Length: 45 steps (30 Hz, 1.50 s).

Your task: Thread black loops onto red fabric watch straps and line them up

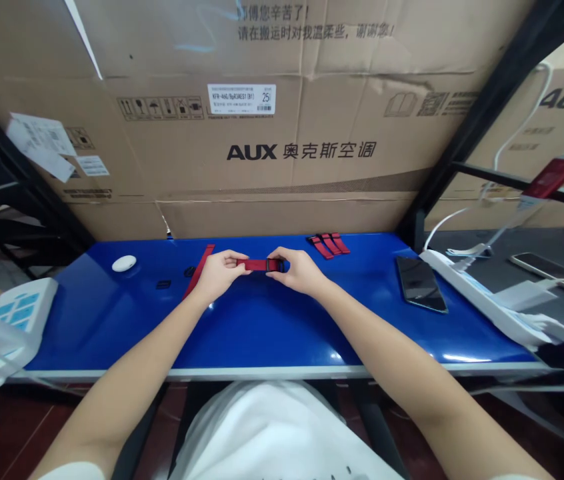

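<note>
I note the red strap (261,265) held level above the blue table (262,327), long axis running left-right. My left hand (218,273) and right hand (298,270) each pinch one end, fingers clenched on it, equally near.

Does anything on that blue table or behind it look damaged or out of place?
The big cardboard box behind the blue table is dented and torn along its lower edge. The hands hold a red strap neatly; nothing's spilled.
</note>
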### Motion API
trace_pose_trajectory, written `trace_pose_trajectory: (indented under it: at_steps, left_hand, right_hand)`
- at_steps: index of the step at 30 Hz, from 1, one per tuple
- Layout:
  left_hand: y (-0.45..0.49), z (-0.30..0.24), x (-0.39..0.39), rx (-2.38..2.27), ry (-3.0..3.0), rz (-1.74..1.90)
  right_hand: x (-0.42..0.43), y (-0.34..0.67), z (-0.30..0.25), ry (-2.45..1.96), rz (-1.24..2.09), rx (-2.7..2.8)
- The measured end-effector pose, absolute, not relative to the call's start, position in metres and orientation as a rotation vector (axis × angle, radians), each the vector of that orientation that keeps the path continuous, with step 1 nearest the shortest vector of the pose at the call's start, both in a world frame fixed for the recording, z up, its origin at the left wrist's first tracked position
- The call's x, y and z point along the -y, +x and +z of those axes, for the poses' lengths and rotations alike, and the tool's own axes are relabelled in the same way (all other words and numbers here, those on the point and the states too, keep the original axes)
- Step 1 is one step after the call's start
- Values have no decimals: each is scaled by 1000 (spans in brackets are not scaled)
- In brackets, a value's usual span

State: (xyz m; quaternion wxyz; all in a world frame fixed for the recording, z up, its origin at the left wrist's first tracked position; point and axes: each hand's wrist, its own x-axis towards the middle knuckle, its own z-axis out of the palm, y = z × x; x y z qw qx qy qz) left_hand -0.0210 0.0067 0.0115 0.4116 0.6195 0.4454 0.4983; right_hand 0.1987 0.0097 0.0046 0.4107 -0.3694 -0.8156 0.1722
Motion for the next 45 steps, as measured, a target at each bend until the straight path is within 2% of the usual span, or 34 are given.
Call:
trace_pose_trajectory:
  at_steps: [8,14,20,26,40,45]
  left_hand:
    - [-21,-3,-15,-1159,1550,1187]
    - [-31,-10,-20,-1473,2170,1041]
    - [-28,-17,-21,-1099,2653,826]
    - [-22,-29,-23,-1121,2697,679]
    - [-27,-25,-20,-1253,2583,728]
    - [-28,-23,-20,-1226,2652,602]
  right_hand:
    - [-24,199,-8,-1006,417,2151]
    - [-41,199,-22,-1261,164,2137]
    - [-42,200,-26,-1476,71,2163]
    - [-35,192,-30,-1290,98,2329]
    - [-27,191,-31,-1542,169,2419]
    - [-26,192,-31,-1554,166,2423]
